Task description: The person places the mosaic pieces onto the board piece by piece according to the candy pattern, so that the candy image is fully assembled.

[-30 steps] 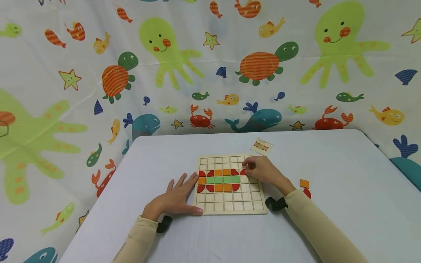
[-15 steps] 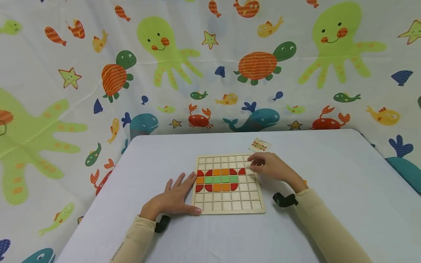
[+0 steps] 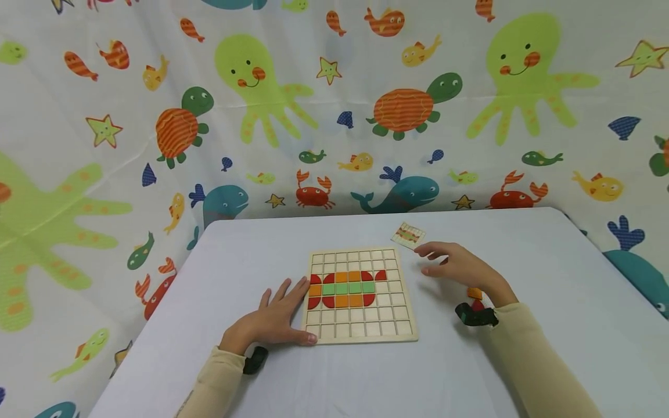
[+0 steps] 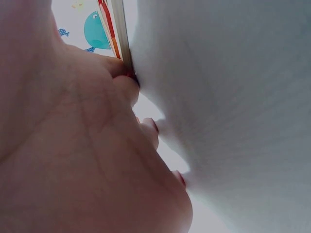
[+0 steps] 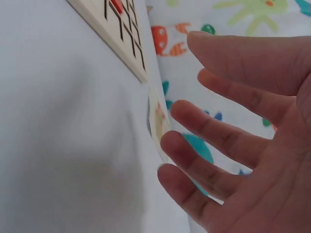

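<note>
A wooden grid board [image 3: 366, 331] lies on the white table, with red, orange and green tiles in its cells. The green tiles [image 3: 348, 288] form a row, bordered by orange tiles [image 3: 348, 301] and rounded red ones. Alone at the right of the pattern sits a red tile [image 3: 380, 275]. My left hand [image 3: 272, 322] rests spread against the board's left edge, thumb at the lower left corner; in the left wrist view its fingers touch the board's side. To the right of the board my right hand [image 3: 460, 264] hovers over the table, fingers apart, holding nothing in the right wrist view [image 5: 252, 131].
A small pattern card [image 3: 409, 235] lies behind the board at its right. An orange tile [image 3: 474, 293] and a red tile [image 3: 478, 305] lie on the table, partly behind the right wrist. A curtain [image 3: 345, 58] printed with sea animals hangs behind the table.
My right hand has let go of the red tile at the right of the pattern and moved right, off the board, its fingers spreading. The left hand has stayed at the board's edge.
</note>
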`<move>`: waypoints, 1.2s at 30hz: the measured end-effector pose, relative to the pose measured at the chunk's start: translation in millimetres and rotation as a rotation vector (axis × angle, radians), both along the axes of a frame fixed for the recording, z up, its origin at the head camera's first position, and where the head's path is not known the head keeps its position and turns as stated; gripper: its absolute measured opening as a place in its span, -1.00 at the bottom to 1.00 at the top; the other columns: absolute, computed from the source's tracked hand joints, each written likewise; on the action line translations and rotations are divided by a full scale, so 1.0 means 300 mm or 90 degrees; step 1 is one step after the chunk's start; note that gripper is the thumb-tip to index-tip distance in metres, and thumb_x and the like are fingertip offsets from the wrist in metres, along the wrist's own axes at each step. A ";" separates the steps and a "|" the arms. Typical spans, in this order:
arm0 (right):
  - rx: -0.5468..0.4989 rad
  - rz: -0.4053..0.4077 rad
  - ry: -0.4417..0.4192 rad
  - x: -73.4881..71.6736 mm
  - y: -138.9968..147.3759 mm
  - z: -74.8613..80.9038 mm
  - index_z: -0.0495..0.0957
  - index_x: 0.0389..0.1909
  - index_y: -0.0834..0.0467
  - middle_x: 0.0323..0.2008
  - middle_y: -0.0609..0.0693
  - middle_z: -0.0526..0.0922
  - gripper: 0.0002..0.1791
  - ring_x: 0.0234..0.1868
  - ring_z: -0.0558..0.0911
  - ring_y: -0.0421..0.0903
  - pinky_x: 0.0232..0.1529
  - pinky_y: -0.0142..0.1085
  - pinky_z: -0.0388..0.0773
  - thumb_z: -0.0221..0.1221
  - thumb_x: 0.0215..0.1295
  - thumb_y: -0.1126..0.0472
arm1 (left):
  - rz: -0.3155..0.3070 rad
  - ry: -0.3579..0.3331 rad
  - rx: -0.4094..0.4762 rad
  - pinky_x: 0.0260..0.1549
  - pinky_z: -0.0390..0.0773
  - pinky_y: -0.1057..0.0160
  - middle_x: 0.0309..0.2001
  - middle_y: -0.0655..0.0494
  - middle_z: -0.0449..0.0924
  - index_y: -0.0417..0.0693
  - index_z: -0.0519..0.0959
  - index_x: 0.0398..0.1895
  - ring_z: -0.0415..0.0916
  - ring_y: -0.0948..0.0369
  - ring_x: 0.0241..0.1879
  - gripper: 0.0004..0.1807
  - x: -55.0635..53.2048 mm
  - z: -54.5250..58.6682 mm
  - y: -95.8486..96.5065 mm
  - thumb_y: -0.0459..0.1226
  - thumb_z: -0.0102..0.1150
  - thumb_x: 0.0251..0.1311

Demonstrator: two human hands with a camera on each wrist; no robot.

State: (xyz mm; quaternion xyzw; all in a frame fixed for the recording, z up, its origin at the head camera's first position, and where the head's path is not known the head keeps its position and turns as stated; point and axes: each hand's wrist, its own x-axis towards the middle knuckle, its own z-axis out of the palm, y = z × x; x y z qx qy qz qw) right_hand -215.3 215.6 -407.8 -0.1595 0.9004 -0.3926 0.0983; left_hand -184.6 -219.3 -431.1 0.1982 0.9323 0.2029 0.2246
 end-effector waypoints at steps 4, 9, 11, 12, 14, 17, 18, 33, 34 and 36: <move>0.022 -0.010 -0.029 0.013 0.063 0.000 0.59 0.34 0.25 0.25 0.22 0.64 -0.50 0.24 0.55 0.26 0.23 0.22 0.57 0.36 0.47 0.15 | 0.003 -0.001 0.002 0.53 -0.44 -0.40 0.75 -0.01 -0.14 -0.04 -0.05 0.78 -0.39 -0.16 0.70 0.40 0.004 -0.002 -0.004 0.24 0.59 0.02; 0.060 -0.011 -0.076 0.032 0.135 -0.004 0.66 0.24 0.22 0.13 0.12 0.69 -0.54 0.15 0.57 0.18 0.12 0.08 0.61 0.39 0.42 0.10 | 0.007 -0.001 0.000 0.53 -0.44 -0.40 0.75 -0.01 -0.13 -0.04 -0.04 0.78 -0.38 -0.17 0.70 0.40 0.009 -0.005 -0.010 0.25 0.59 0.02; 0.071 -0.015 -0.093 0.039 0.161 -0.005 0.66 0.21 0.22 0.08 0.09 0.69 -0.56 0.11 0.58 0.15 0.08 0.04 0.62 0.40 0.40 0.11 | 0.007 0.000 -0.002 0.53 -0.44 -0.40 0.75 -0.01 -0.13 -0.04 -0.04 0.78 -0.38 -0.17 0.70 0.40 0.011 -0.006 -0.012 0.26 0.58 0.01; 0.074 -0.021 -0.102 0.042 0.173 -0.004 0.66 0.20 0.22 0.07 0.08 0.68 -0.56 0.10 0.57 0.14 0.07 0.03 0.62 0.40 0.40 0.11 | 0.007 0.002 -0.002 0.53 -0.44 -0.40 0.75 -0.01 -0.13 -0.04 -0.04 0.78 -0.37 -0.17 0.70 0.40 0.011 -0.006 -0.012 0.26 0.58 0.02; 0.083 -0.029 -0.118 0.050 0.199 -0.002 0.66 0.18 0.22 0.05 0.08 0.66 -0.56 0.09 0.55 0.14 0.05 0.04 0.62 0.41 0.38 0.11 | 0.007 0.002 -0.001 0.53 -0.43 -0.40 0.75 -0.02 -0.13 -0.04 -0.04 0.78 -0.37 -0.18 0.70 0.40 0.012 -0.005 -0.012 0.26 0.58 0.02; 0.096 -0.043 -0.145 0.062 0.237 0.001 0.65 0.15 0.22 0.03 0.10 0.60 -0.57 0.08 0.50 0.15 0.04 0.03 0.59 0.44 0.35 0.12 | 0.007 0.000 0.000 0.53 -0.44 -0.40 0.75 -0.02 -0.13 -0.04 -0.04 0.78 -0.37 -0.18 0.70 0.40 0.011 -0.004 -0.012 0.25 0.59 0.02; 0.101 -0.046 -0.152 0.066 0.249 0.001 0.65 0.13 0.21 0.02 0.10 0.58 -0.57 0.08 0.48 0.15 0.02 0.01 0.58 0.46 0.33 0.12 | 0.007 0.001 -0.001 0.53 -0.43 -0.40 0.75 -0.02 -0.13 -0.04 -0.04 0.78 -0.37 -0.18 0.70 0.40 0.011 -0.003 -0.011 0.25 0.58 0.02; 0.102 0.000 -0.060 0.050 0.299 -0.058 0.58 -0.19 0.15 -0.19 0.11 0.47 -0.73 -0.10 0.40 0.13 -0.18 -0.15 0.44 0.46 0.29 0.13 | 0.004 0.002 -0.005 0.53 -0.43 -0.39 0.75 0.00 -0.14 -0.02 -0.05 0.78 -0.38 -0.16 0.70 0.40 0.002 -0.001 0.003 0.26 0.57 0.02; 0.100 -0.002 -0.051 0.048 0.296 -0.064 0.58 -0.21 0.16 -0.22 0.09 0.47 -0.75 -0.12 0.41 0.12 -0.20 -0.16 0.45 0.45 0.31 0.14 | 0.004 0.002 -0.004 0.53 -0.43 -0.39 0.75 0.00 -0.14 -0.02 -0.05 0.78 -0.38 -0.16 0.70 0.40 0.002 -0.001 0.003 0.26 0.58 0.02; 0.088 -0.006 -0.048 0.045 0.284 -0.066 0.58 -0.24 0.19 -0.25 0.08 0.48 -0.79 -0.14 0.42 0.11 -0.20 -0.16 0.45 0.42 0.33 0.19 | 0.005 0.001 -0.003 0.53 -0.43 -0.39 0.75 0.00 -0.14 -0.02 -0.05 0.78 -0.38 -0.17 0.70 0.40 0.002 -0.001 0.003 0.26 0.58 0.01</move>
